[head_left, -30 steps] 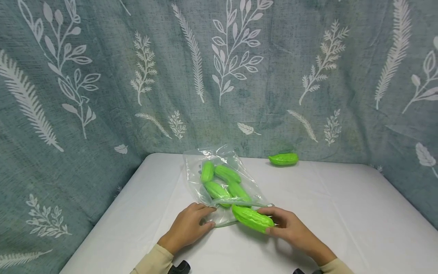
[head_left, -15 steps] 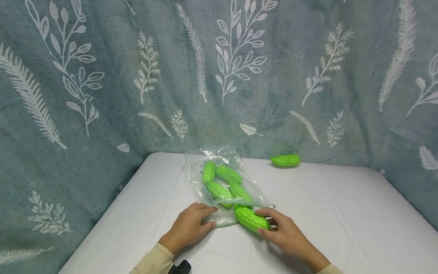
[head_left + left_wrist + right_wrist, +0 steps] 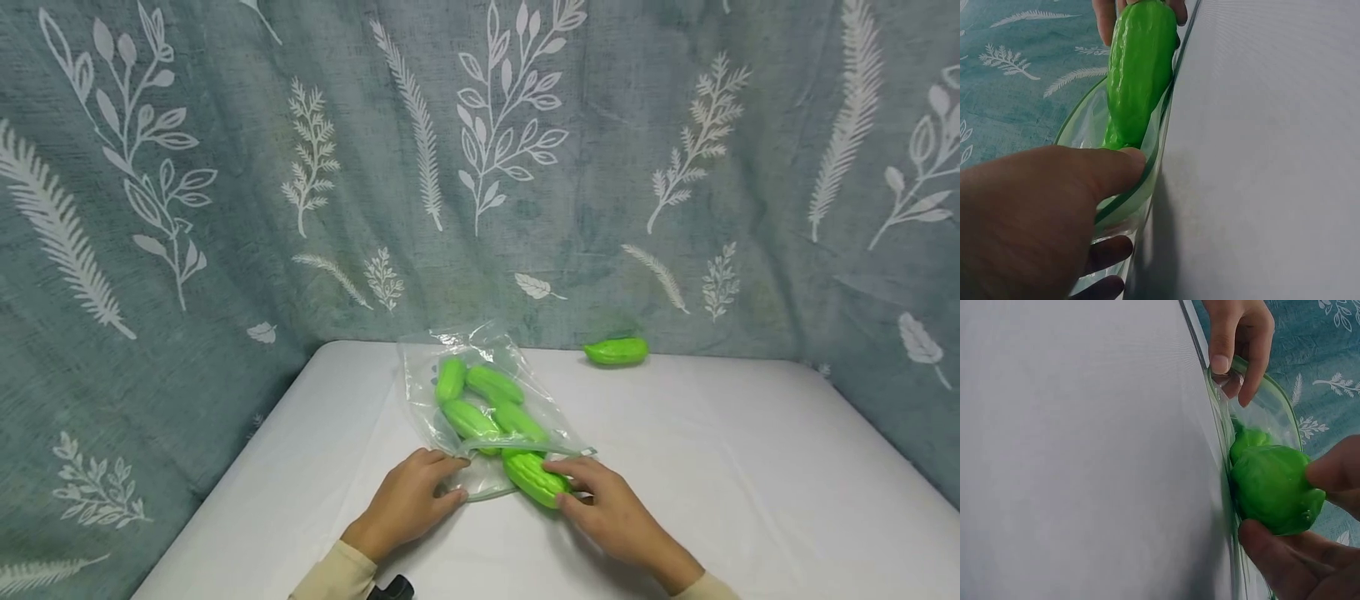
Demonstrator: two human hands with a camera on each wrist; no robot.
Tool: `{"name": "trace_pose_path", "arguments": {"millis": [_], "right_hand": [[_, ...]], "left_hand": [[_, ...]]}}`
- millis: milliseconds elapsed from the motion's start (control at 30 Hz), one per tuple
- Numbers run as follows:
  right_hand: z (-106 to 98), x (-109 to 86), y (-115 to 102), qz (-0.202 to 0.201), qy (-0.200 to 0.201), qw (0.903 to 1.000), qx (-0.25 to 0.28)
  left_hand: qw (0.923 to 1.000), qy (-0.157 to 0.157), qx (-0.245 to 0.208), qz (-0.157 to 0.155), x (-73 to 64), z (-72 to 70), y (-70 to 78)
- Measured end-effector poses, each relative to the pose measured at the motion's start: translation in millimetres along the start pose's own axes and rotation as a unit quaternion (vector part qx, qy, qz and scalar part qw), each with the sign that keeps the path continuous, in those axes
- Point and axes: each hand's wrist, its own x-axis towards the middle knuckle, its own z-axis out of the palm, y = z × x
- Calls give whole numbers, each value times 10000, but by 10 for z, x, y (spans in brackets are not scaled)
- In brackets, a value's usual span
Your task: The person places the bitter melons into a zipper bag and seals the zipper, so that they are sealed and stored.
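Observation:
A clear zip bag (image 3: 417,367) lies on the table with several green bitter melons (image 3: 468,419) inside it. My left hand (image 3: 408,500) holds the bag's mouth at its left end, thumb and fingers at the rim. Between the thumb and fingers of my right hand (image 3: 611,510) is another bumpy bitter melon (image 3: 536,477), gripped at its near end. Its far end is inside the bag's opening, as the left wrist view shows of the melon (image 3: 1141,69) between the green zip edges (image 3: 1159,134). In the right wrist view the melon (image 3: 1272,487) covers part of the opening.
One more bitter melon (image 3: 617,351) lies at the table's back edge, right of centre. The table (image 3: 720,467) has a white cover. A teal curtain (image 3: 360,167) with white leaf prints hangs behind it and along both sides.
My right hand has moved left with the bitter melon, pushing its far end a little further into the bag's mouth. The left hand stays at the rim. The view has shifted slightly.

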Motion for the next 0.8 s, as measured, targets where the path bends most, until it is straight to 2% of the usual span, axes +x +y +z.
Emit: {"name": "trace_pose_path", "arguments": {"millis": [200, 333, 600, 800], "right_hand": [[10, 41, -7, 609, 58, 9975, 344], [12, 58, -33, 893, 287, 9951, 310], [28, 56, -55, 769, 751, 9940, 202], [54, 69, -42, 730, 979, 9923, -186]], "left_hand": [[9999, -124, -82, -82, 4, -10, -7], [9999, -98, -3, -21, 23, -12, -11], [9999, -149, 51, 26, 49, -27, -13], [9999, -132, 25, -19, 10, -10, -16]]}}
